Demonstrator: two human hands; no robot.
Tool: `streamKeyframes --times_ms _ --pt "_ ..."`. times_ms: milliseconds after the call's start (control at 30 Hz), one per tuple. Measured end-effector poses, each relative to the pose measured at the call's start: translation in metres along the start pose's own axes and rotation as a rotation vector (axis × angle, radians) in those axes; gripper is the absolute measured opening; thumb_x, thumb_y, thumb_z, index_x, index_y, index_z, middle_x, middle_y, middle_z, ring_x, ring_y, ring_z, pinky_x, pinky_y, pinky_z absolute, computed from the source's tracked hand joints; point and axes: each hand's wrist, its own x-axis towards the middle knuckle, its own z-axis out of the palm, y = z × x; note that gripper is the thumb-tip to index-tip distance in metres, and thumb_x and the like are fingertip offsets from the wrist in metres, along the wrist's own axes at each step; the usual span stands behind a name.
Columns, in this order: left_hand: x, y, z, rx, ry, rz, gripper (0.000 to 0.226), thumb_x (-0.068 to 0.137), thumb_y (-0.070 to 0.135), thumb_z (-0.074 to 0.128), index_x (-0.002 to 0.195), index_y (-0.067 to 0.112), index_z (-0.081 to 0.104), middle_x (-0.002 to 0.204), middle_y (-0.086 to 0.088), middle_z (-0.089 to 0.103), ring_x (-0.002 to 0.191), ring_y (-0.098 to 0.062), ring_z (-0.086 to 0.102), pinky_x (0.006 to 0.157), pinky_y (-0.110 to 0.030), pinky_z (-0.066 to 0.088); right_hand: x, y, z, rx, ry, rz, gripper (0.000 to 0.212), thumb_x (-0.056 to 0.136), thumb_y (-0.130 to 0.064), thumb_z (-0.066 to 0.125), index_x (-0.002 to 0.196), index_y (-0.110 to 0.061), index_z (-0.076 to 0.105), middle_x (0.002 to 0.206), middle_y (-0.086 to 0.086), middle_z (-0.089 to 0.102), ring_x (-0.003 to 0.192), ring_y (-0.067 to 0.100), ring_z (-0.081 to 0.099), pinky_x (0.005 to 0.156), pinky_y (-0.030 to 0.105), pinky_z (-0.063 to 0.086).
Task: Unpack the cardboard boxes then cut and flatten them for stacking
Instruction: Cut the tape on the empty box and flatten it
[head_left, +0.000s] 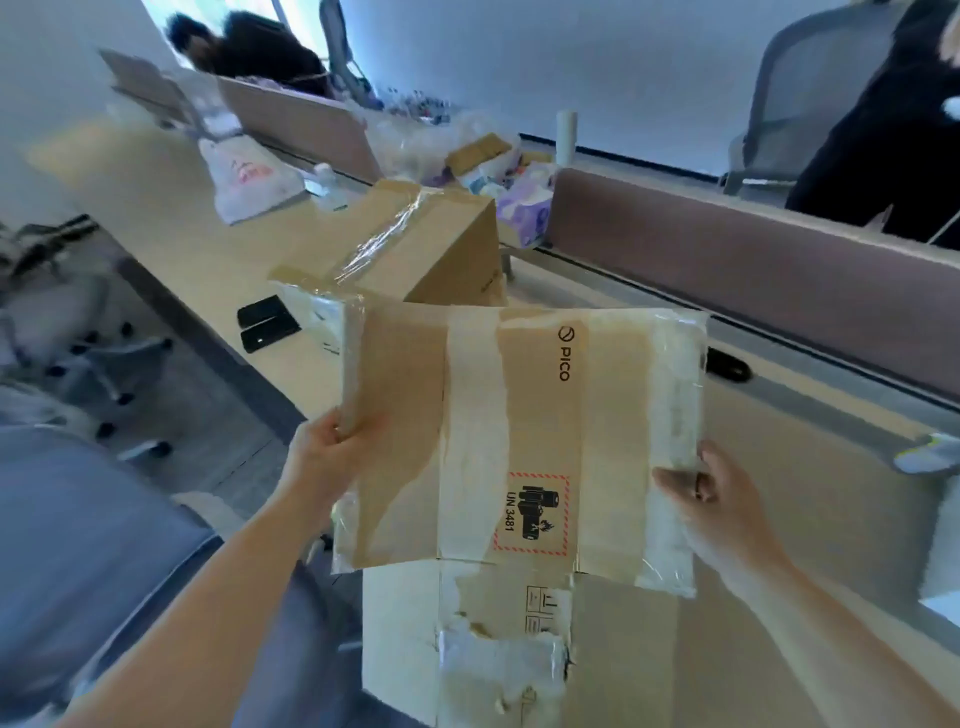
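Note:
I hold a flattened brown cardboard box (519, 431) with white tape strips, a PICO logo and a red-bordered UN 3481 label in front of me above the desk edge. My left hand (332, 441) grips its left edge, fingers curled round the cardboard. My right hand (698, 486) grips the taped right edge with the thumb on top. A second flat cardboard piece (395, 623) with torn tape hangs or lies below it. Behind, a taped, still assembled brown box (426, 244) stands on the desk.
Two black phones (267, 322) lie on the wooden desk (171, 208) left of the boxes. A plastic bag (249, 176), packaging clutter (493, 161) and brown desk dividers (779, 270) sit behind. Office chairs (67, 322) stand at left; other people are at the far desks.

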Motion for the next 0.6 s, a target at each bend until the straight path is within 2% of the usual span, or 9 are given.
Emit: streamKeyframes --times_ms 100,167,267,367,500,600 --pt "-0.041 -0.016 -0.058 -0.087 0.119 -0.068 0.015 0.095 0.015 0.070 0.109 0.022 0.073 0.090 0.004 0.076 0.081 -0.013 0.073 0.061 -0.021 0.057 -0.021 -0.033 0.028 -0.008 -0.127 -0.094 0.013 0.097 -0.025 0.066 0.108 -0.030 0.064 0.098 -0.004 0.072 0.092 0.023 0.067 0.086 0.046 0.053" --pt "-0.072 -0.029 -0.099 -0.136 0.188 -0.095 0.016 0.096 0.016 0.069 0.110 0.022 0.073 0.089 0.007 0.078 0.082 -0.014 0.073 0.063 -0.022 0.056 -0.036 -0.056 0.056 -0.032 -0.191 -0.156 0.010 0.101 -0.032 0.056 0.106 -0.026 0.062 0.098 0.001 0.069 0.092 0.022 0.064 0.088 0.046 0.051" --pt "-0.117 -0.054 -0.162 -0.196 0.311 -0.137 0.013 0.099 0.018 0.066 0.109 0.018 0.073 0.095 0.002 0.077 0.088 -0.019 0.072 0.069 -0.025 0.056 -0.065 -0.090 0.107 -0.037 -0.263 -0.213 0.025 0.104 -0.035 0.049 0.095 -0.015 0.060 0.079 0.002 0.058 0.076 0.022 0.054 0.071 0.038 0.042" --pt "-0.162 -0.079 -0.225 -0.258 0.448 -0.148 0.011 0.099 0.017 0.065 0.101 0.019 0.075 0.091 0.002 0.077 0.090 -0.024 0.071 0.082 -0.038 0.058 -0.098 -0.115 0.164 -0.028 -0.369 -0.244 0.036 0.103 -0.035 0.053 0.099 0.001 0.056 0.081 0.007 0.051 0.077 0.020 0.047 0.065 0.035 0.032" --pt "-0.232 -0.120 -0.317 -0.299 0.619 -0.142 0.013 0.099 0.021 0.065 0.106 0.019 0.076 0.099 -0.002 0.076 0.092 -0.023 0.070 0.079 -0.034 0.057 -0.165 -0.151 0.242 -0.040 -0.553 -0.336 0.023 0.103 -0.028 0.056 0.112 -0.007 0.056 0.090 0.007 0.058 0.086 0.019 0.054 0.067 0.025 0.040" --pt "-0.290 -0.158 -0.392 -0.319 0.696 -0.152 0.014 0.096 0.024 0.069 0.107 0.021 0.076 0.103 -0.005 0.078 0.093 -0.025 0.072 0.078 -0.037 0.059 -0.232 -0.174 0.300 -0.010 -0.676 -0.387 0.017 0.102 -0.020 0.057 0.107 -0.004 0.061 0.083 0.024 0.056 0.079 0.023 0.054 0.062 0.027 0.041"
